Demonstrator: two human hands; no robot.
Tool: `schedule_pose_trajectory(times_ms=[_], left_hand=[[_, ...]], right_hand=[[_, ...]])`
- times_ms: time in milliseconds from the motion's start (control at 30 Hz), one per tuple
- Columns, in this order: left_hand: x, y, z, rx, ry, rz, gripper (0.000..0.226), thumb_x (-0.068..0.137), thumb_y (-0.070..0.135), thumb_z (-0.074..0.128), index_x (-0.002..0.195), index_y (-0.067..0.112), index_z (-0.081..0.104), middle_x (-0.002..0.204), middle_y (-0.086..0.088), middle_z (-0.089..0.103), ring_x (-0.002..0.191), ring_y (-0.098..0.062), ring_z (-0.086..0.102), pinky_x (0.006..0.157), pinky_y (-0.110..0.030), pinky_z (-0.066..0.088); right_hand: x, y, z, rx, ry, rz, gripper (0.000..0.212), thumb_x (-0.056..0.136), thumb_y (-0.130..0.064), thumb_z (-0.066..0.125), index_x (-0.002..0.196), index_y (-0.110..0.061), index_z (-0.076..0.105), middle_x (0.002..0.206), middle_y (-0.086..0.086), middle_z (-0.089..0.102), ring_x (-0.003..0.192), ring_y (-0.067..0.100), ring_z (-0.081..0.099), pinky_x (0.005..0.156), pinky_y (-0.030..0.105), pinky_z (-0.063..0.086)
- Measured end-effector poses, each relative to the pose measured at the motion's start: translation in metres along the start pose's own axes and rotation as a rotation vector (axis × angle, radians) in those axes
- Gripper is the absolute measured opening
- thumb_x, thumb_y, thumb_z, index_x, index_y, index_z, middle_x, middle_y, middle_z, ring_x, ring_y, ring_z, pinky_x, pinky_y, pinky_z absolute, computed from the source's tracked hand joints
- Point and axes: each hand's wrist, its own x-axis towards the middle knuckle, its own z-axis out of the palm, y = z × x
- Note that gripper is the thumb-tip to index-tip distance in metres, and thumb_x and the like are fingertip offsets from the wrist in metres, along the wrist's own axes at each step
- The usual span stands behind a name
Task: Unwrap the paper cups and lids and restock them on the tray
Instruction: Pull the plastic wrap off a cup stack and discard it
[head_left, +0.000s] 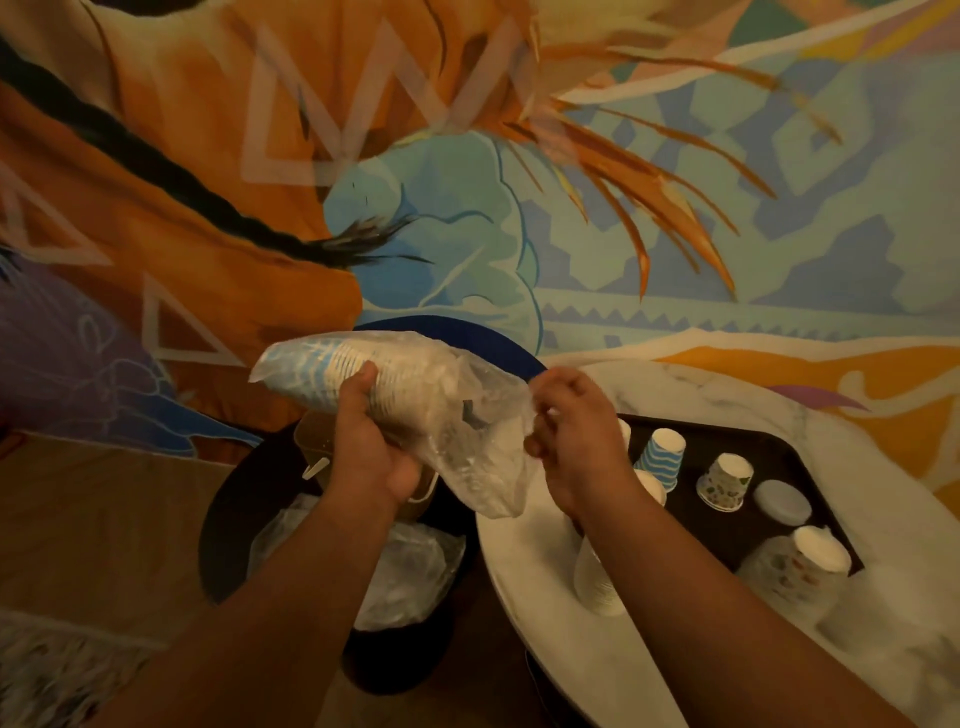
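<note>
My left hand (366, 441) grips a sleeve of blue-and-white paper cups (317, 366), held sideways in mid-air inside a clear plastic wrapper (467, 447). My right hand (569, 431) pinches the loose open end of that wrapper and holds it out to the right. A dark tray (779, 452) lies on the white marble table (530, 561) at the right. On the tray stand a blue striped cup stack (662, 460), a floral cup (724, 480), a white lid (782, 501) and a floral cup stack (800, 566). A white cup stack (597, 577) stands partly behind my right forearm.
A black bin (234, 535) with a clear liner (410, 577) and a brown paper bag (317, 441) stands on the floor below my hands, left of the table. A painted mural wall (519, 208) fills the background.
</note>
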Motion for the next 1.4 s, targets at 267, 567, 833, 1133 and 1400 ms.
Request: schedule_pose_trajectory(times_ms=[267,567,833,1133,1400], left_hand=[[-0.009,-0.008,0.010,0.091,-0.037,-0.042,0.044,0.090,0.039,0.055,0.124,0.012,0.059,0.112,-0.016,0.070,0.108,-0.031,0.064,0.085,-0.044,0.053],[-0.007,-0.002,0.016,0.196,-0.109,-0.005,0.049,0.081,0.034,0.063,0.124,0.011,0.058,0.114,-0.016,0.069,0.105,-0.031,0.066,0.082,-0.043,0.054],[-0.008,-0.005,0.017,0.594,-0.301,0.173,0.069,0.070,0.021,0.075,0.132,0.021,0.045,0.123,-0.007,0.064,0.115,-0.028,0.062,0.082,-0.037,0.057],[0.011,0.025,0.029,0.628,-0.102,0.580,0.016,0.100,0.024,0.050,0.106,0.022,0.065,0.106,0.000,0.069,0.103,-0.016,0.066,0.085,-0.032,0.052],[0.014,0.061,0.044,0.309,0.115,0.360,0.030,0.101,0.036,0.045,0.122,0.019,0.056,0.113,-0.004,0.069,0.099,-0.019,0.068,0.074,-0.029,0.056]], right_hand=[[-0.003,0.025,0.018,-0.452,-0.225,-0.535,0.031,0.077,-0.011,0.065,0.096,-0.035,0.061,0.146,-0.022,0.037,0.133,-0.010,0.036,0.101,0.012,0.035],[0.002,0.031,0.019,-0.428,-0.096,-0.320,0.014,0.097,-0.021,0.057,0.091,-0.025,0.069,0.088,-0.004,0.072,0.084,0.010,0.067,0.080,0.031,0.053],[-0.005,0.024,0.006,0.166,-0.060,0.364,0.034,0.100,0.007,0.031,0.077,-0.008,0.052,0.073,0.014,0.055,0.067,0.020,0.052,0.054,0.025,0.050],[0.002,0.031,-0.016,0.243,-0.019,0.422,0.031,0.103,-0.006,0.033,0.080,-0.008,0.054,0.072,0.010,0.058,0.070,0.020,0.049,0.050,0.026,0.051],[0.014,0.041,-0.019,0.288,-0.109,0.193,0.045,0.078,-0.016,0.067,0.122,-0.010,0.061,0.111,0.014,0.069,0.095,0.025,0.067,0.078,0.036,0.058]])
